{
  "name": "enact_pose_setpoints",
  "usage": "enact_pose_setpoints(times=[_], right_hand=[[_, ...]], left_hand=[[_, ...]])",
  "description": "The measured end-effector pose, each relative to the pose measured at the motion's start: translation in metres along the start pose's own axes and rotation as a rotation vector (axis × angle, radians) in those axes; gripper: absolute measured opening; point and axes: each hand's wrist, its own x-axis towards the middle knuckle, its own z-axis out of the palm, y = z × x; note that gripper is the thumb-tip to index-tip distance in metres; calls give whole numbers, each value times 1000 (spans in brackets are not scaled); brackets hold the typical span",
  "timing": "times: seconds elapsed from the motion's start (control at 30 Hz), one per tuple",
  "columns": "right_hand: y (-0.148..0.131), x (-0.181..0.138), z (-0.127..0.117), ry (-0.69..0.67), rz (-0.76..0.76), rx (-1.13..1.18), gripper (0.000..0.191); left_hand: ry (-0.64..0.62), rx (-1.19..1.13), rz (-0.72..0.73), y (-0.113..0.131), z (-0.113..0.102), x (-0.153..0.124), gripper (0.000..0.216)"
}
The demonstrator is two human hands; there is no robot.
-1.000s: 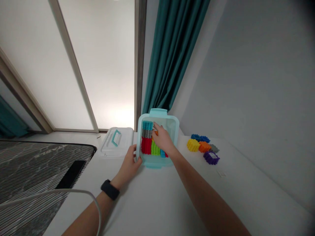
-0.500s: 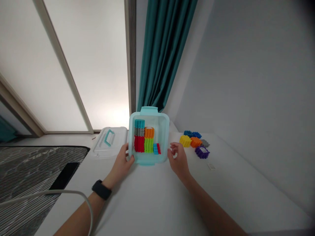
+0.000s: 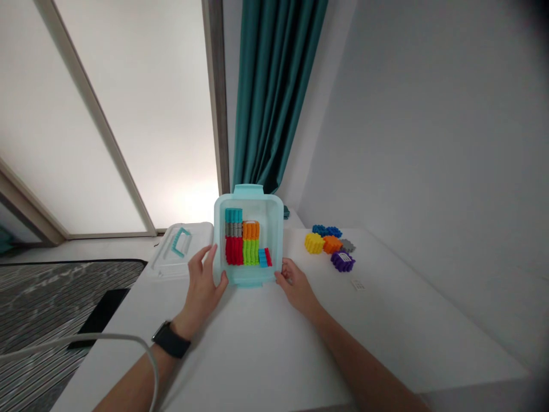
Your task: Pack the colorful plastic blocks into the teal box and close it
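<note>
A light-teal plastic storage box (image 3: 274, 229) stands on the white table, its open side facing me. Inside are stacks of bright plastic pieces: blue and grey over red (image 3: 234, 250), orange over lime green (image 3: 251, 252), and a small blue-and-red group (image 3: 265, 257). At the box's lower left edge is my left hand (image 3: 203, 289), fingers spread, the thumb close to the corner; whether it touches is unclear. My right hand (image 3: 297, 287) pinches the lower right corner of the box between thumb and bent fingers.
Left of the box lies a clear lid (image 3: 195, 240) with a teal handle. Yellow (image 3: 314, 244), orange (image 3: 332, 244), blue, grey and purple (image 3: 342, 261) gear-shaped pieces sit to the right, near a small white paper (image 3: 357, 285). A white cable (image 3: 107, 336) crosses the lower left.
My right hand has closed on the box's lower right corner. The left hand has loosened from the left side, its fingers now spread. The whole view has shifted slightly.
</note>
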Motion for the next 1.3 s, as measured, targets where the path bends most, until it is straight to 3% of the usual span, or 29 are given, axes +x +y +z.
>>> enact_pose_setpoints(times=[0.07,0.17,0.27,0.43,0.63,0.8,0.97,1.1,1.3], right_hand=[[-2,0,0,1,-2,33,26],[-4,0,0,-7,2,70,27],[-3,0,0,-12,15,80,28],[1,-1,3,-30,13,91,28],[1,-19,-19,136,-69,-125,42],[14,-38,-77,319,-133,-483,27],[41,-39,-135,503,27,-782,21],[57,-29,-157,491,155,-905,31],[62,-12,-157,385,273,-1009,40]], left_hand=[[-46,91,190,12,-1,-2,55],[-332,77,395,29,7,-4,46],[-486,92,380,39,21,-2,36],[-574,149,366,44,35,6,23],[-505,160,398,41,41,-1,28],[-421,189,477,33,45,-9,33],[-365,169,500,29,47,-9,33],[-350,176,526,28,47,-8,33],[-351,186,538,29,45,-7,33]])
